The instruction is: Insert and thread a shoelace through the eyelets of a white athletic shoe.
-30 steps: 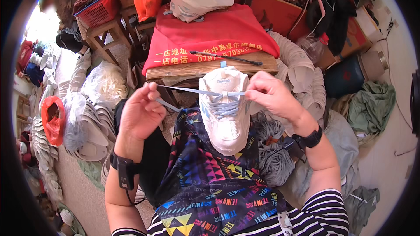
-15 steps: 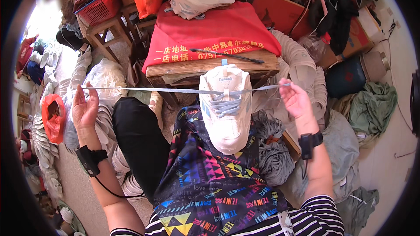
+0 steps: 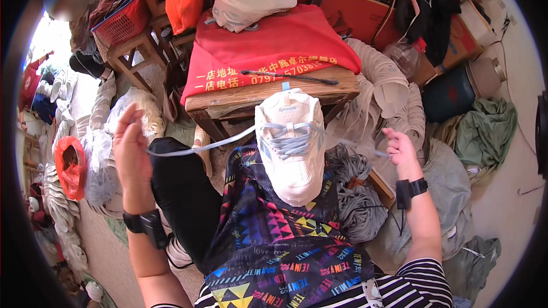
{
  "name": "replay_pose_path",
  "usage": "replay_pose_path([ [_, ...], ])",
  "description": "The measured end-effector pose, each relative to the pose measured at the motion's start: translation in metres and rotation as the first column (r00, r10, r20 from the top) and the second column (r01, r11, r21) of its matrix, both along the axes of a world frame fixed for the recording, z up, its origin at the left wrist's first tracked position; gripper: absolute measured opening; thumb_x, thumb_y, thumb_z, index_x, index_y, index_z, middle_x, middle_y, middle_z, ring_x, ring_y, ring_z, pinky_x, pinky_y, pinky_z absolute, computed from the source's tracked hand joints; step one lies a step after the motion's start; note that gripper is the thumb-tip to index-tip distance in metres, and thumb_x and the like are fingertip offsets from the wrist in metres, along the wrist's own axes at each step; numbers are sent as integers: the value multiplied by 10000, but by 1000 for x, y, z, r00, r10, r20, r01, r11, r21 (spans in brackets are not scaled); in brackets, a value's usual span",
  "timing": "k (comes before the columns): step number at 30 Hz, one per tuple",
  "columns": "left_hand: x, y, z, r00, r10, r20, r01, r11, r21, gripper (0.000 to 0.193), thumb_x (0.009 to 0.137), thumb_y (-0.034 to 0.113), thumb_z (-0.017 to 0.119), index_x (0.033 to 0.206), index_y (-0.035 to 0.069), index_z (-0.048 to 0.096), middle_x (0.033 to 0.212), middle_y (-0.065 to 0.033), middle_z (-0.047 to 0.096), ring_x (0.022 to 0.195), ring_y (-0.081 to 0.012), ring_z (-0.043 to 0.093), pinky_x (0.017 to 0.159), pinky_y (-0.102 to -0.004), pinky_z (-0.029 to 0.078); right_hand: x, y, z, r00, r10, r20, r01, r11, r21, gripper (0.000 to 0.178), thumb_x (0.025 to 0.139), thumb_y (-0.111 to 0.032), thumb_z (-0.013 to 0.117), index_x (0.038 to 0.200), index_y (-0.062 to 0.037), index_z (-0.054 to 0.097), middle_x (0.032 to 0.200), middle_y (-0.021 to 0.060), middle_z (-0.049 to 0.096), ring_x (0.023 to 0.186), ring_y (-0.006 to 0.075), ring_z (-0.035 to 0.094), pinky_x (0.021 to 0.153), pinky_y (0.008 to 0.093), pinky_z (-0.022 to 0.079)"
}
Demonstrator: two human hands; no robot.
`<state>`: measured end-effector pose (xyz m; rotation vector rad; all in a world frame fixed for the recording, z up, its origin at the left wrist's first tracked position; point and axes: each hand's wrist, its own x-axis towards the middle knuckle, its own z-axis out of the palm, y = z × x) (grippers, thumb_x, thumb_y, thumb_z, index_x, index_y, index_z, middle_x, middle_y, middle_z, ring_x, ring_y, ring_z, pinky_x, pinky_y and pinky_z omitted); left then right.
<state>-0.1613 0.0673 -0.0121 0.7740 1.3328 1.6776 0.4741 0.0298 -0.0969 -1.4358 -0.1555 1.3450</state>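
Note:
In front of me a cream sneaker upper (image 3: 294, 177) rests between my lap and the bench edge, toe toward me and tongue away. Its grey-blue shoelace (image 3: 214, 144) is threaded across the eyelets, with one end out to each side. On the left the lace sags in a curve to my left hand (image 3: 134, 154), whose fingers are bent and closed at its edge. My right hand (image 3: 402, 153) pinches the other end, which is blurred by motion. Both hands are well apart from the upper.
A wooden bench (image 3: 274, 94) under a red printed cloth (image 3: 257, 45) carries another cream upper (image 3: 251, 5) and a thin dark tool (image 3: 288, 77). Bundled grey laces (image 3: 359, 211) lie right of the shoe. Stacked uppers (image 3: 379, 80) and an orange bag (image 3: 70, 159) flank me.
The lace, stretched straight across before, now hangs slack. My left hand has moved inward and turned; my right hand has come lower. The view has shifted slightly.

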Motion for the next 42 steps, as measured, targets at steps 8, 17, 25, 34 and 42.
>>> replay_pose_path([
  [8,138,1,-3,881,-473,-11,473,880,37,227,1058,190,404,1171,22,507,1023,-130,693,666,-91,598,587,-200,460,-189,18,88,765,460,451,-618,722,311,227,999,-153,517,1185,-25,494,981,102,699,635,77,599,528,184,439],
  [17,171,-23,-27,822,-556,120,569,803,-180,282,1056,274,440,1001,47,597,851,-28,639,563,-40,512,491,-192,359,-213,15,79,585,502,636,-762,609,220,132,980,-149,592,950,-21,578,747,-25,578,644,38,525,579,214,437],
  [25,166,-26,-18,708,-705,39,678,664,-316,253,1022,243,507,933,36,622,662,-19,601,461,-18,395,436,-172,281,-203,25,79,510,513,691,-795,587,152,128,884,-121,652,820,-25,597,686,-37,556,625,29,477,560,235,413],
  [34,166,-19,-27,709,-704,-50,656,683,-320,217,976,188,559,854,27,640,648,19,575,567,-30,471,512,-193,340,-228,21,111,-59,51,997,-831,550,-77,124,816,-136,637,781,-43,563,679,136,576,653,305,598,591,405,463],
  [42,166,-8,-27,599,-750,-283,658,661,-360,252,944,173,581,754,12,620,618,15,540,580,-55,501,527,-239,404,-219,33,127,-172,102,980,-897,395,-199,95,837,-152,644,854,-61,622,719,133,592,711,331,601,644,429,457],
])
